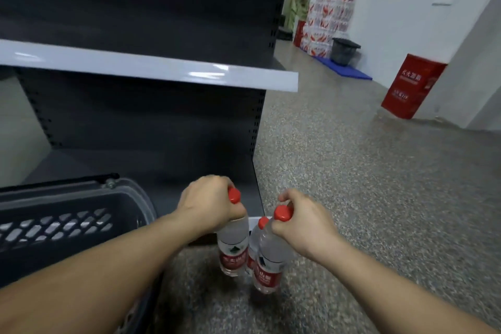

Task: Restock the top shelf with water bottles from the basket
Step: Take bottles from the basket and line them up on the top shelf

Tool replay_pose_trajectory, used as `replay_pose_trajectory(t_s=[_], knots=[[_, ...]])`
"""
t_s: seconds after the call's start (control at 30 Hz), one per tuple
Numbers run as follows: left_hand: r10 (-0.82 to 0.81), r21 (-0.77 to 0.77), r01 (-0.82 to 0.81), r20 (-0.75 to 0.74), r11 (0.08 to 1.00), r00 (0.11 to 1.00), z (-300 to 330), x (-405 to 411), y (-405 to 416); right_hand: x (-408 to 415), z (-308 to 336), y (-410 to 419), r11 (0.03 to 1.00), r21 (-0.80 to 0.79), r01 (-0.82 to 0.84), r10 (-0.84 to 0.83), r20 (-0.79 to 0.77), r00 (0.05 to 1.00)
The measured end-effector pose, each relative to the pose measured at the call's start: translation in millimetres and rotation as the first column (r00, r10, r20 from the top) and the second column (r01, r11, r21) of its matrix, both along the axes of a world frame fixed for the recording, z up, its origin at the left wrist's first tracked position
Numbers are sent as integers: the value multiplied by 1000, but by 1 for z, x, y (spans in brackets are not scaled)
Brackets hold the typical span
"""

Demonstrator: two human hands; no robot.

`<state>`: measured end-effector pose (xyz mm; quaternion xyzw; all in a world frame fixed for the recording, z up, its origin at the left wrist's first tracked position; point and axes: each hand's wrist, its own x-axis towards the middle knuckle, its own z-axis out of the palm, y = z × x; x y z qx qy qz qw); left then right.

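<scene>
My left hand [210, 202] grips the neck of a clear water bottle [233, 249] with a red cap and red label, hanging upright above the floor. My right hand [303, 221] holds two such bottles by their necks: one in front [268, 266] and one behind it [256, 238], partly hidden. A dark plastic basket [54, 228] sits at the lower left, its inside hidden from here. The dark shelf unit stands ahead, with a white-edged shelf [151, 65] above the hands and a bare bottom shelf [151, 168].
Speckled floor [366, 184] stretches to the right. A red box [412, 85] leans on a white wall corner. Stacked red-and-white packs [330, 5], a dark bucket [344, 50] and a blue mat lie far back.
</scene>
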<state>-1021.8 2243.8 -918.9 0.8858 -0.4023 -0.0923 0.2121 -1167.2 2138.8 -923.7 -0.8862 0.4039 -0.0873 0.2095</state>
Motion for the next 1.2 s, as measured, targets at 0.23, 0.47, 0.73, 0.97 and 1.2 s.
replay_pose_trajectory(t_s=[0.23,0.47,0.73,0.97,1.2], knots=[[-119,-735,-24,-142,678,983,178,3,43,7,180,27,947,252,-199,-30,686,727],[-91,-917,-103,-149,385,985,434,11,82,20,437,73,897,284,-340,-150,916,371],[-244,-793,-336,-506,508,827,620,35,140,61,631,147,750,484,-450,-119,768,629],[-353,-791,-459,-598,404,720,770,102,178,114,805,151,650,405,-643,-77,877,474],[-209,-792,-422,-548,442,810,844,155,202,170,839,192,574,534,-620,-101,798,594]])
